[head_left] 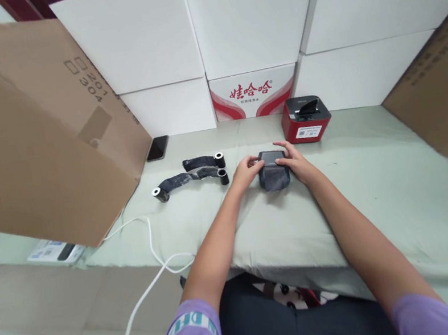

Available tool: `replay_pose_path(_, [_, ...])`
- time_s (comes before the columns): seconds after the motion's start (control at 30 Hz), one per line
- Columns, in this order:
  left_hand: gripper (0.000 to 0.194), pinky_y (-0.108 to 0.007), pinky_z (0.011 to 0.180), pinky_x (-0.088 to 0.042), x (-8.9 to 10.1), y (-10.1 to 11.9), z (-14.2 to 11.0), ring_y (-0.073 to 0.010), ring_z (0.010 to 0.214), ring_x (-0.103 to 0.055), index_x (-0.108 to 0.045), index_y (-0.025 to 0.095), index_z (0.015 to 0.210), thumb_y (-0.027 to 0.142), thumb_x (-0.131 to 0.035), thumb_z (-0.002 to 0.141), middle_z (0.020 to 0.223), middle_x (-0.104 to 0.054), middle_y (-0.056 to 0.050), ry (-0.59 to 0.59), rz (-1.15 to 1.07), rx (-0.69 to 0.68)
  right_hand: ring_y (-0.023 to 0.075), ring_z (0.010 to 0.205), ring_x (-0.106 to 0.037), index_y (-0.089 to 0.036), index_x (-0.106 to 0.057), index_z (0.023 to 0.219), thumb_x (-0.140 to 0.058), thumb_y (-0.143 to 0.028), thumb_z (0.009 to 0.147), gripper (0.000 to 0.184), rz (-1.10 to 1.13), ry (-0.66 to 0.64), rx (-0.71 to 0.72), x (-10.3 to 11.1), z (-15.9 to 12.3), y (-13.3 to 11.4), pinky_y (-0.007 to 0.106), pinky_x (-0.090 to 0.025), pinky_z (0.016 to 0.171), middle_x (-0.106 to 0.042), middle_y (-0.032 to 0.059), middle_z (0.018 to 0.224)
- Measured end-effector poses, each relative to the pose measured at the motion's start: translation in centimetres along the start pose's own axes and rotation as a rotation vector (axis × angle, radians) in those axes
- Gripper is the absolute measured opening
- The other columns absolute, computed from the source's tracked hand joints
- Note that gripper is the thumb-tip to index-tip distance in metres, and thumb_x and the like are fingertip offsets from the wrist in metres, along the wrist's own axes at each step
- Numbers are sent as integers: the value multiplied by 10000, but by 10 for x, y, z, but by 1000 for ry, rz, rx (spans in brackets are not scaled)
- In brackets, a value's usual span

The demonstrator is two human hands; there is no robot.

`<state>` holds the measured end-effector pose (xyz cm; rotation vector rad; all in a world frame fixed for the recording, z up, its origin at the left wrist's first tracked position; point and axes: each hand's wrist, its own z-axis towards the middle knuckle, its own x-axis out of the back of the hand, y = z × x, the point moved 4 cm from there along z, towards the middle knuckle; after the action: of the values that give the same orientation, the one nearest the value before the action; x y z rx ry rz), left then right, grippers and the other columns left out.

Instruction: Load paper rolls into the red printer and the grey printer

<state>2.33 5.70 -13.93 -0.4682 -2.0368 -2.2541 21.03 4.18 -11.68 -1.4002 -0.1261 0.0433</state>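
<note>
A small dark boxy device [275, 177] sits near the middle of the cloth, with a grey rectangular panel on top and a dark sheet-like flap towards me. My left hand [248, 172] grips its left side, thumb on the upper edge. Around its right side is my right hand [296, 162], the thumb on top and the index finger stretched past the far corner. To the left lie two lengths of black film on small cores: a long strip [181, 182] with a core at each end, and a shorter strip [201, 162] behind it.
A red-and-black printer-like machine [306, 120] stands at the back right. White boxes [242, 25] form a wall behind, with cardboard sheets [25, 121] at the left and right. A phone [157, 148] lies back left; a white cable [153, 243] hangs over the front edge.
</note>
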Motion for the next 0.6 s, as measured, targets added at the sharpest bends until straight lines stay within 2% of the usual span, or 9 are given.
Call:
replay_pose_path(0.23, [314,-261,727,-464,-3,0,-2,-138,743,-598,-632,151,1054,382,-678,847,778,-630,-8,-10,-79,-45,265,1193,-593,-339,-564,1195,-759,-292,641,589,63,-9,-3,0,0,1,443,-502,1039,-583,19,1227])
replay_pose_path(0.4, [256,-243,660,-413,-4,1,0,-116,669,-534,-604,159,1010,336,-675,839,703,-554,28,-24,-128,-105,255,1133,-620,-355,-520,1210,-766,-317,644,618,102,-34,-38,-2,-1,3,450,-518,1010,-594,12,1182])
replay_pose_path(0.6, [264,-239,662,-428,-4,-1,0,-117,681,-549,-612,154,1025,337,-674,844,716,-574,19,-18,-127,-89,248,1199,-594,-353,-478,1249,-779,-305,647,676,128,-52,-63,-1,-1,6,447,-469,1074,-600,13,1178])
